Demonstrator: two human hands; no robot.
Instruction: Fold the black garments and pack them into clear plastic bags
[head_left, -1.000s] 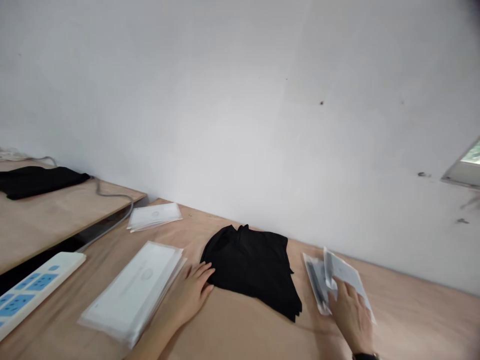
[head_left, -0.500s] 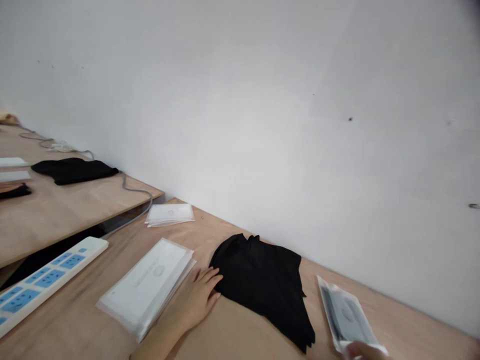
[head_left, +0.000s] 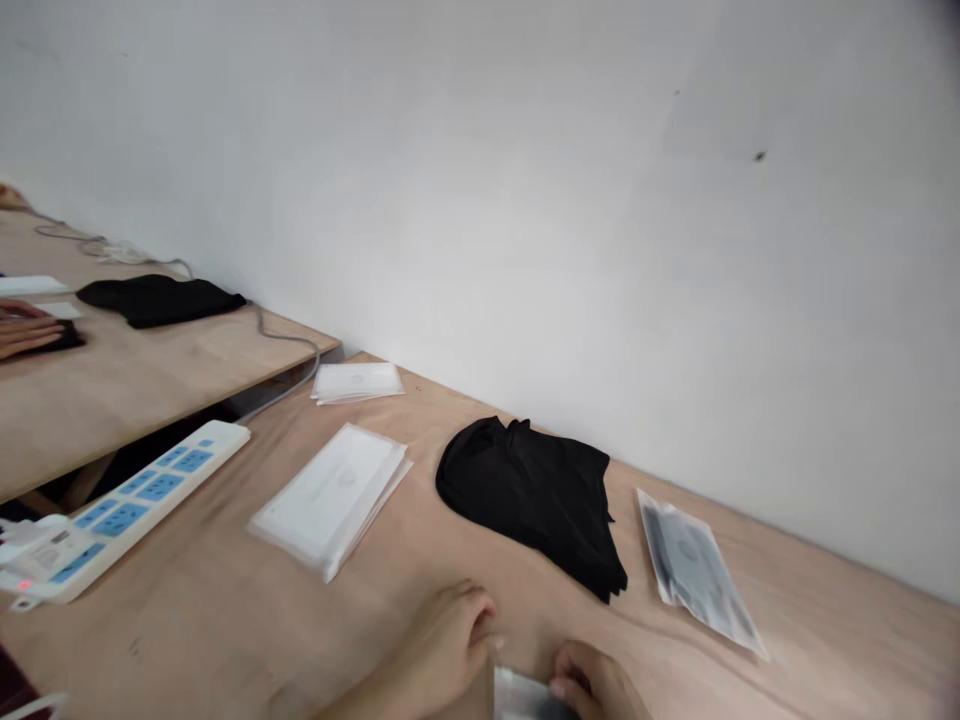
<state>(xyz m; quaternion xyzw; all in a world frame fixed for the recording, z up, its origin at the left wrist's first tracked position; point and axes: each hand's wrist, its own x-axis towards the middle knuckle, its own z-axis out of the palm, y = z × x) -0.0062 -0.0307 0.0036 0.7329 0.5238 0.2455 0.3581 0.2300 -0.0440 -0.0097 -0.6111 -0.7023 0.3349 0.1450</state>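
At the bottom of the view, a clear plastic bag (head_left: 523,697) with something dark inside lies partly cut off by the frame edge. My left hand (head_left: 442,650) is closed, thumb and fingertips at the bag's left top corner. On the other side my right hand (head_left: 604,685) has its fingers curled and pinches the bag's right edge. Beyond both hands rests a pile of folded black cloth (head_left: 536,500). A filled plastic bag (head_left: 697,570) with dark cloth showing through lies to the right of that pile.
A stack of flat white plastic bags (head_left: 334,497) lies to the left, and a smaller stack (head_left: 358,380) sits near the wall. A white power strip (head_left: 142,510) runs along the table's left side. On the neighbouring table, another person's hand (head_left: 30,328) touches black cloth.
My left hand has left the black cloth's edge and come down toward me. My right hand has let go of the filled bag at the right and moved left to another bag. The view has tilted down.
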